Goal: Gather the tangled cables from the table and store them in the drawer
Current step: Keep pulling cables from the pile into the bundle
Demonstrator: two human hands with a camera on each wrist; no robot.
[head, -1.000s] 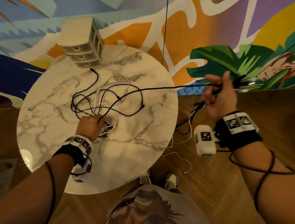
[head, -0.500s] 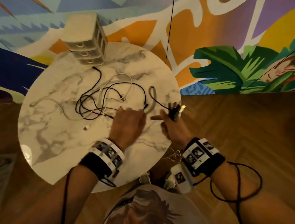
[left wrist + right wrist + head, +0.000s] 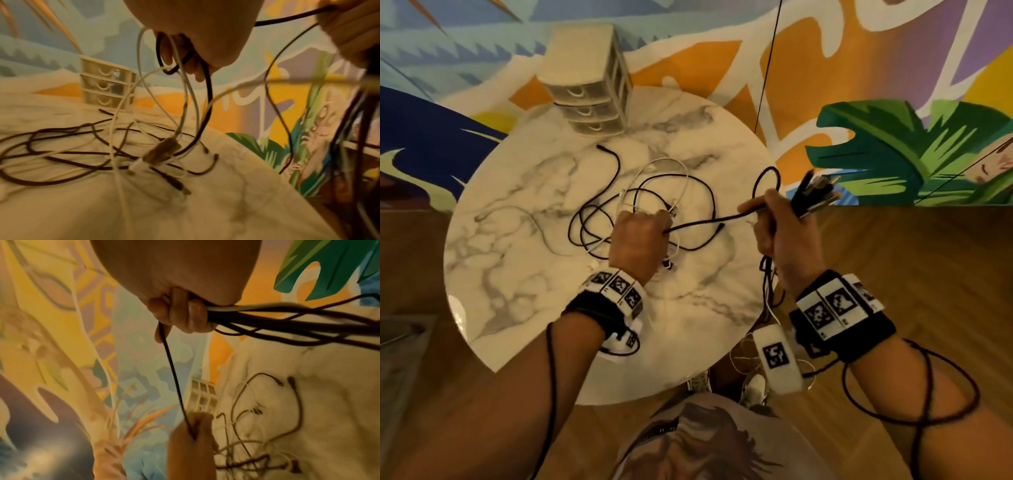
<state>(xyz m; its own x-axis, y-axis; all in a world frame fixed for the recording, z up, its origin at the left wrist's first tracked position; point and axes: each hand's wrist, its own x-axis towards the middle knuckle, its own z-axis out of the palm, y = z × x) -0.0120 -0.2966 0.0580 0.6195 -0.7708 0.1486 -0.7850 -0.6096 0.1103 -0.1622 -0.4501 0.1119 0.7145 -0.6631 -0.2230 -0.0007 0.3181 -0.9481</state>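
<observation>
A tangle of black and white cables [image 3: 640, 202] [image 3: 86, 151] lies on the round marble table [image 3: 524, 274]. My left hand [image 3: 640, 236] [image 3: 191, 40] is raised over the tangle and grips several black and white strands. My right hand [image 3: 784, 233] [image 3: 180, 309] hovers at the table's right edge and grips a bundle of cables [image 3: 287, 318], their plugs [image 3: 815, 195] sticking up past the fist. One black cable [image 3: 705, 222] [image 3: 174, 374] runs taut between both hands. A small cream drawer unit [image 3: 589, 89] [image 3: 107, 87] stands at the table's far edge with its three drawers closed.
A painted mural wall stands right behind the table. Wooden floor lies to the right and below. Thin cable ends [image 3: 770, 294] hang from my right hand past the table edge. My shoes [image 3: 753, 387] are under the near rim.
Both hands have lifted off the table. The left hand has closed on strands of the tangle, and a black cable now stretches between the two hands. The right hand's bundle stands higher.
</observation>
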